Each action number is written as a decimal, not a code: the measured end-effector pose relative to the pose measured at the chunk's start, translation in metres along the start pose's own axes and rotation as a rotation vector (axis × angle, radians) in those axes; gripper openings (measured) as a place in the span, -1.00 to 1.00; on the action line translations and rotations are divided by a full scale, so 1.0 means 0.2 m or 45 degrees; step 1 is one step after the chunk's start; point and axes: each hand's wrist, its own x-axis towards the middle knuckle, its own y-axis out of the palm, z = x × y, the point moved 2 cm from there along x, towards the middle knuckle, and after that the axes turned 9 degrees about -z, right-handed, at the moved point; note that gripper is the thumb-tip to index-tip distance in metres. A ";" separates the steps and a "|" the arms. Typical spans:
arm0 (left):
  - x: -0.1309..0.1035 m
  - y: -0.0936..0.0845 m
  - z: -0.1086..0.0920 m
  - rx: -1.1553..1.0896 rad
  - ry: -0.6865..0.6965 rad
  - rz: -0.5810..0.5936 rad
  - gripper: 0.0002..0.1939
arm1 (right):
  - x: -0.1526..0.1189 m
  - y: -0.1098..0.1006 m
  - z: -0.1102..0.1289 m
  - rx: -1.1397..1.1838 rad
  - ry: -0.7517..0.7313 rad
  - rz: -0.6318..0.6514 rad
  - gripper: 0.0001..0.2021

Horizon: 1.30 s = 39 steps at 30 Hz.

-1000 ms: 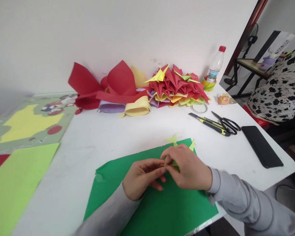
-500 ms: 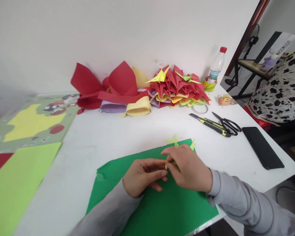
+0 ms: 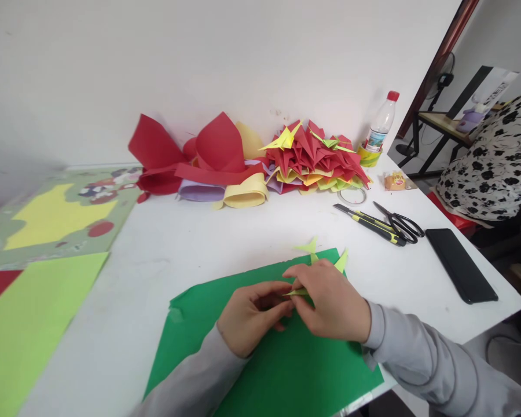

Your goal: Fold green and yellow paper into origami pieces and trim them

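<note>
My right hand (image 3: 330,298) pinches a light green folded paper crane (image 3: 298,292), whose thin pointed end shows between my fingers. A pointed flap (image 3: 342,262) of light green paper sticks out behind that hand; most of the crane is hidden by it. My left hand (image 3: 254,315) is curled close on the left, its thumb and fingertips closed around the thin end. Both hands are over a dark green sheet or board (image 3: 191,324). Another light green paper piece (image 3: 306,246) lies just beyond the board's far edge.
Red paper cranes (image 3: 315,150) are heaped by the wall, beside rolled coloured paper (image 3: 219,145). A bottle (image 3: 382,121), a tape ring (image 3: 352,196), a cutter knife (image 3: 373,226), scissors (image 3: 402,223) and a black phone (image 3: 460,265) are on the right. Green paper (image 3: 43,324) lies left. A person (image 3: 499,162) sits at right.
The crane's thin end has turned from pointing down to pointing left. More of the light green flap shows behind my right hand. My fingers have shifted slightly.
</note>
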 end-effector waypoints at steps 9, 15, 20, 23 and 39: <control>0.01 0.00 -0.01 -0.060 -0.028 -0.025 -0.74 | 0.02 -0.02 0.01 -0.001 0.019 0.061 -0.69; 0.03 -0.02 -0.01 -0.074 -0.060 0.024 -0.68 | 0.02 -0.01 0.00 -0.015 0.024 0.088 -0.67; 0.03 -0.02 -0.02 -0.040 -0.055 0.020 -0.68 | 0.02 -0.01 -0.01 -0.040 0.014 0.106 -0.64; 0.02 -0.01 -0.02 -0.014 -0.015 -0.037 -0.70 | 0.02 -0.01 0.00 -0.083 0.006 0.131 -0.63; 0.01 -0.03 -0.01 0.389 0.239 -0.140 -0.80 | 0.00 0.10 -0.02 -0.456 -0.294 0.081 -0.67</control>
